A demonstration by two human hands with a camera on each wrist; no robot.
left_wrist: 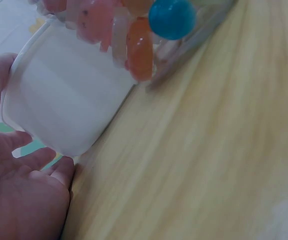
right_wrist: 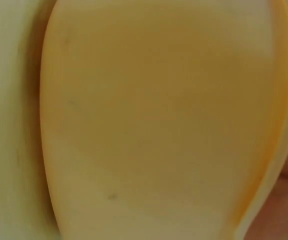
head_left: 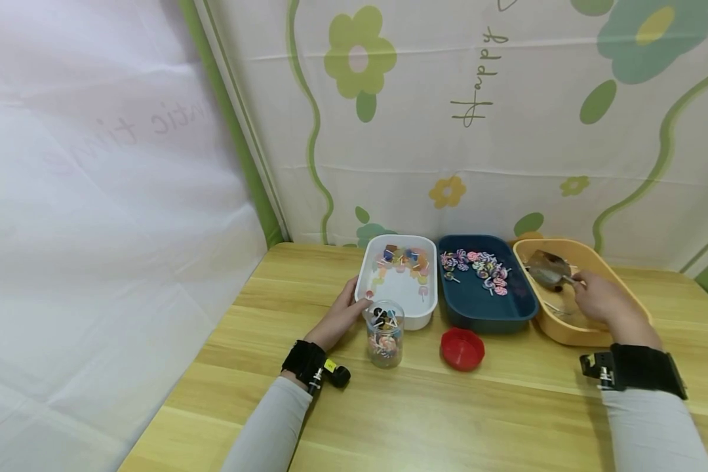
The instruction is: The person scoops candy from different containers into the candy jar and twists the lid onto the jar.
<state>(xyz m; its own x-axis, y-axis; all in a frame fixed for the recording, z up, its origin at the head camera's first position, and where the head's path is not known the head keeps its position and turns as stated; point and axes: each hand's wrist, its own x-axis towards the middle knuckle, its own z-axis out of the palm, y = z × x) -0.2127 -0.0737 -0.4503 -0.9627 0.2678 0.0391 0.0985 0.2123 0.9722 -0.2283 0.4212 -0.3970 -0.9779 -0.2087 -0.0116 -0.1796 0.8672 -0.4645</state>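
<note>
My left hand [head_left: 340,316] grips the near left corner of a white bin [head_left: 419,321], its thumb at the rim and its fingers along the outer wall. Several lollipops lie inside, mostly at the far end. Just in front of that hand stands a clear jar [head_left: 385,354] without a lid, partly filled with lollipops. At the right, my right hand [head_left: 604,303] holds a metal scoop [head_left: 547,270] by its handle inside a yellow bin [head_left: 579,335]. In the right wrist view the bin's outer wall [right_wrist: 159,115] hides the scoop, and only a bit of the hand shows.
Between the two bins stands a dark blue bin [head_left: 488,322] with several swirl lollipops [head_left: 491,269]. A red lid-like dish [head_left: 463,349] sits in front of it on the wooden table [head_left: 448,419]. A printed cloth [head_left: 507,151] hangs right behind the bins.
</note>
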